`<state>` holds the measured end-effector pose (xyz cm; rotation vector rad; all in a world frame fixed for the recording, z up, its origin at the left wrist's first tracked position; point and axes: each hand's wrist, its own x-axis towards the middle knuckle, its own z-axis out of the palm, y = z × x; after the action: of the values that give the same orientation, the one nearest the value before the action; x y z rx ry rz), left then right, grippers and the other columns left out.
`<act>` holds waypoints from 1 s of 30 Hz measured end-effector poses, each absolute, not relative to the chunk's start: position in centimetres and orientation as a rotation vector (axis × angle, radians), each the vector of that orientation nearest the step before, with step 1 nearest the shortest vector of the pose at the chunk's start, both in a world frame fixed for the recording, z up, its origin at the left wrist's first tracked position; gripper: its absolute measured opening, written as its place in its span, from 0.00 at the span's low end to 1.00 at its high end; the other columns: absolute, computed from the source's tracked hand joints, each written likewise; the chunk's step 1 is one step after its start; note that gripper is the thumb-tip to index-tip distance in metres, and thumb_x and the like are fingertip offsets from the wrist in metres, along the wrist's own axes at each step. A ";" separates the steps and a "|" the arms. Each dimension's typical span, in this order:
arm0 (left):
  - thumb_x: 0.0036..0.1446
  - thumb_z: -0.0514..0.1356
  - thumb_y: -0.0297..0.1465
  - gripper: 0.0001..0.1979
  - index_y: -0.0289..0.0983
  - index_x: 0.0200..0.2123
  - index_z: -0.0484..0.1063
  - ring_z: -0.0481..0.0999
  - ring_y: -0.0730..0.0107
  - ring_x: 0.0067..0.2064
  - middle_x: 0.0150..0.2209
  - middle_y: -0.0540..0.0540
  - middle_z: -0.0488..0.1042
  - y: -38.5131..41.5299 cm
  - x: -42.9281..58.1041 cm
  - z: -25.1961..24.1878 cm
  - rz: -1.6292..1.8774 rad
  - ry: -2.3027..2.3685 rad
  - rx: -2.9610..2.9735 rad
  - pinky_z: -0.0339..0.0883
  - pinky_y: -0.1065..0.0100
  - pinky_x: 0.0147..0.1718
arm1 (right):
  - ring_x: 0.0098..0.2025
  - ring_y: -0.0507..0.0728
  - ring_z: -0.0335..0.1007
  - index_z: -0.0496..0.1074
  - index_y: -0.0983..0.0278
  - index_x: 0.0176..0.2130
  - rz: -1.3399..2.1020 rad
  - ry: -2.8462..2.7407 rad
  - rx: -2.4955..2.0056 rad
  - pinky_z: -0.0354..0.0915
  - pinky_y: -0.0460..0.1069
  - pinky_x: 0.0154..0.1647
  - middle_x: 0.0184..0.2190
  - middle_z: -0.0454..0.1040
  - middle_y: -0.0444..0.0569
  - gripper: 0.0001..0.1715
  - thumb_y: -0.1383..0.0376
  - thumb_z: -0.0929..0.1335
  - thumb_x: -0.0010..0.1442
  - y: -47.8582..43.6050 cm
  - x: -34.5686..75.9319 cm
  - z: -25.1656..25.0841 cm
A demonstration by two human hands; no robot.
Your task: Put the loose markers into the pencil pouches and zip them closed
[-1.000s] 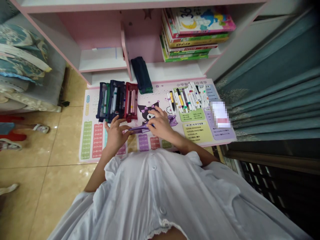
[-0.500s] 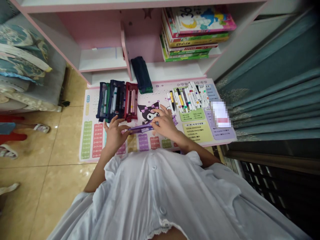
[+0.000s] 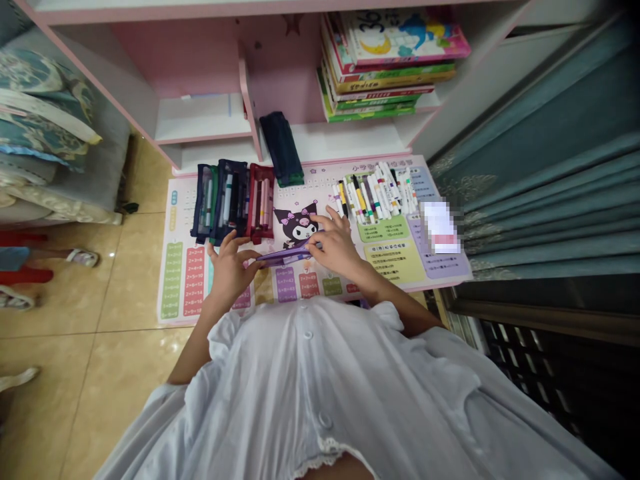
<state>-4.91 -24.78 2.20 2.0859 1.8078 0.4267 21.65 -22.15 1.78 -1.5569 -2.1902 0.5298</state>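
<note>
Crosswise on the pink printed desk mat lay a slim purple fabric pencil case; left hand gripped one end, right hand pinched the other.

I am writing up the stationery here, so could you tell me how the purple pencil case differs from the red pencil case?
The purple pencil case is held at its ends by the left hand and right hand; the red pencil case lies untouched. The purple one lies crosswise and looks flat; the red one points away from the person, with pens showing inside. Both sit over the desk mat.
</note>
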 end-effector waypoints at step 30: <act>0.58 0.66 0.34 0.03 0.45 0.34 0.81 0.60 0.41 0.70 0.57 0.42 0.75 -24.8 -5.0 2.0 0.435 1.816 2.096 0.39 0.27 0.66 | 0.74 0.76 0.44 0.80 0.60 0.28 0.471 -2.094 -1.675 0.41 0.80 0.68 0.63 0.70 0.52 0.11 0.64 0.70 0.61 -22.2 24.2 1.7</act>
<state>-5.03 -24.84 1.98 2.0957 1.8163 0.4352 24.22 -22.18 1.73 -1.6753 -2.0941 0.4709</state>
